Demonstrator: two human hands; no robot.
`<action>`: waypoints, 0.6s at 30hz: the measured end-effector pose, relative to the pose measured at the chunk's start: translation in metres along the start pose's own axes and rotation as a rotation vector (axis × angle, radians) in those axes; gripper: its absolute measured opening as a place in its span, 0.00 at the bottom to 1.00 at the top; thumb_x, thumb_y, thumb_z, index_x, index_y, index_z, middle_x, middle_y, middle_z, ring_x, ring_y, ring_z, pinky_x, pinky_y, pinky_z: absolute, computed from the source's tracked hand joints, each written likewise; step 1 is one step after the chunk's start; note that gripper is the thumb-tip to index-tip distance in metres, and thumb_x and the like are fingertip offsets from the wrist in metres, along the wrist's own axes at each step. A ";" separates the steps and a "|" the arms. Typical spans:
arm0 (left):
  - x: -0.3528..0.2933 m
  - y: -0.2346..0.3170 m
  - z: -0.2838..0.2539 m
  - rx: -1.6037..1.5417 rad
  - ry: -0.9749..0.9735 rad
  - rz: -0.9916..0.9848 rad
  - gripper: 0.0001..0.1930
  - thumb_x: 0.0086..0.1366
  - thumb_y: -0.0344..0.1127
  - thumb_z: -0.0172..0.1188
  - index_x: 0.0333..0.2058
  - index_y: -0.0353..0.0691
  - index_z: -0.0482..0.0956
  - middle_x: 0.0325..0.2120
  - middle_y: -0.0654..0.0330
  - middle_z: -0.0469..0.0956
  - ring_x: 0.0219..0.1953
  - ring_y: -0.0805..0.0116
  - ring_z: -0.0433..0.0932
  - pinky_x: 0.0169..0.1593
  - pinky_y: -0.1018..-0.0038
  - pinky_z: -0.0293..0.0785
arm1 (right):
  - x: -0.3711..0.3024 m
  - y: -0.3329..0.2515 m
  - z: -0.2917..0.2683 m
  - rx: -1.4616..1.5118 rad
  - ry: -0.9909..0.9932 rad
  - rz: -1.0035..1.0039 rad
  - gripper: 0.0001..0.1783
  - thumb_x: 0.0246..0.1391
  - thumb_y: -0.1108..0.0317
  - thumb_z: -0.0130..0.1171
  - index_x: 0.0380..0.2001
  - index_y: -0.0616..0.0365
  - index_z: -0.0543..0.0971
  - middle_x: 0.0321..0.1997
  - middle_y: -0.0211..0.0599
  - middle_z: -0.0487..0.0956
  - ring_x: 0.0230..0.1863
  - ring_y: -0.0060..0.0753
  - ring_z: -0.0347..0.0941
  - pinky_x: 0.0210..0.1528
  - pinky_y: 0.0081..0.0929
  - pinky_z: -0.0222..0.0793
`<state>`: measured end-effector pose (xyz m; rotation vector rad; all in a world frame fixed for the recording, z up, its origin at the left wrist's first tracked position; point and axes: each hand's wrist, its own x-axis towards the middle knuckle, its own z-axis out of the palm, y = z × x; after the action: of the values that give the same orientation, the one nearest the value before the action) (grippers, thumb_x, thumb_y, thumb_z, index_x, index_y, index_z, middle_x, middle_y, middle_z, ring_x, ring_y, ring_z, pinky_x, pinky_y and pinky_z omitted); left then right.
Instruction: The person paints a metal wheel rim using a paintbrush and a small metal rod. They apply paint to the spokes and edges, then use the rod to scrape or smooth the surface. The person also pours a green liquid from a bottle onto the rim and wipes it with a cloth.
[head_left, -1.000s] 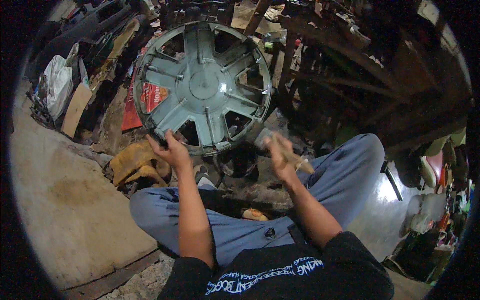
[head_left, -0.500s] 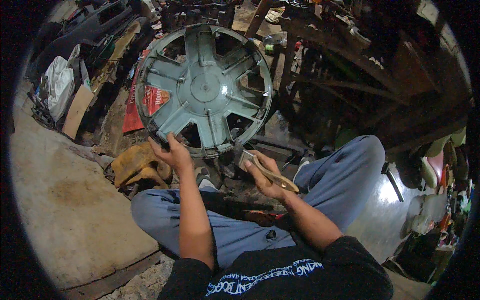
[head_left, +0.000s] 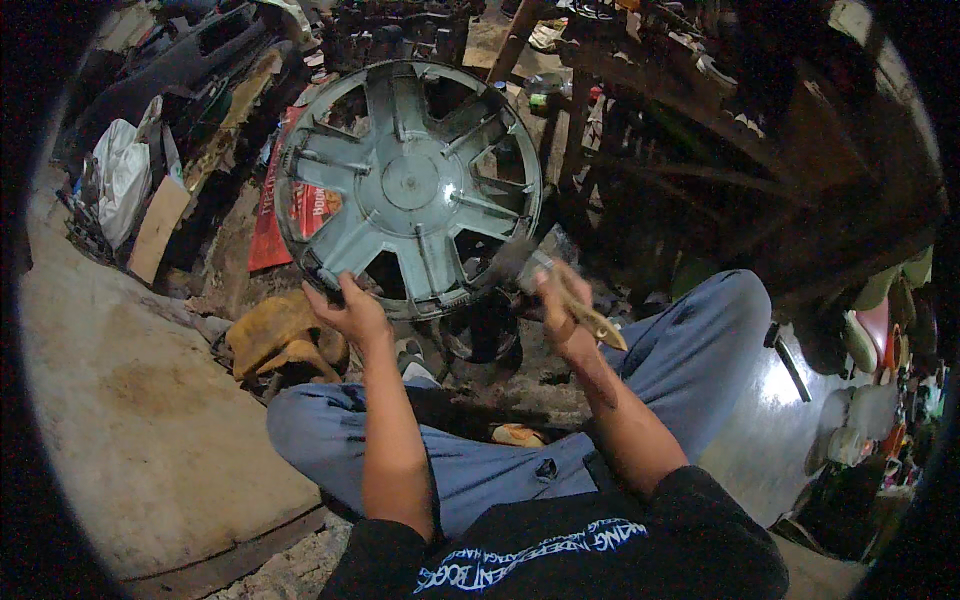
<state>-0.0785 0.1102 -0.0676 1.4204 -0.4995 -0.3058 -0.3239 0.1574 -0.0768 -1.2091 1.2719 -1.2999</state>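
Wheel cover [head_left: 410,182] grey-green, dark-smudged; brush handle [head_left: 600,328] tan; trousers [head_left: 690,330] blue-grey; shirt [head_left: 600,562] black, white-lettered.

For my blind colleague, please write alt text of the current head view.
A seated person's left hand holds a grey wheel cover by its lower left edge; the right hand holds a wooden brush near the cover's lower right edge. A red sheet shows behind the cover.

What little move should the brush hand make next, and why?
Maybe the right hand should sweep the brush along the lower right rim of the wheel cover. The blurred bristles are beside that part, dark marks show on the rim, and the left hand holds the lower left edge.
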 end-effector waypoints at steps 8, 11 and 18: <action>0.007 -0.009 0.000 0.125 0.015 0.018 0.36 0.59 0.33 0.55 0.63 0.30 0.51 0.63 0.46 0.54 0.62 0.56 0.58 0.63 0.68 0.55 | -0.013 0.008 0.010 -0.144 -0.322 -0.144 0.19 0.58 0.62 0.51 0.48 0.64 0.72 0.40 0.43 0.78 0.42 0.32 0.71 0.47 0.29 0.65; 0.007 -0.015 0.000 0.099 0.028 -0.001 0.36 0.59 0.35 0.56 0.63 0.32 0.53 0.63 0.48 0.54 0.63 0.55 0.58 0.64 0.67 0.54 | -0.002 0.016 0.003 -0.042 0.079 -0.147 0.14 0.61 0.62 0.51 0.44 0.58 0.74 0.32 0.36 0.78 0.33 0.29 0.72 0.38 0.27 0.67; 0.005 -0.010 0.004 0.110 0.030 -0.036 0.35 0.59 0.34 0.55 0.63 0.30 0.53 0.63 0.46 0.54 0.62 0.56 0.58 0.64 0.68 0.55 | -0.020 0.008 0.016 -0.205 -0.399 -0.363 0.17 0.57 0.63 0.54 0.48 0.58 0.73 0.32 0.39 0.80 0.29 0.33 0.77 0.34 0.31 0.72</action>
<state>-0.0752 0.1032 -0.0760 1.5398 -0.4719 -0.2891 -0.3059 0.1754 -0.0860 -1.8072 0.9368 -1.1131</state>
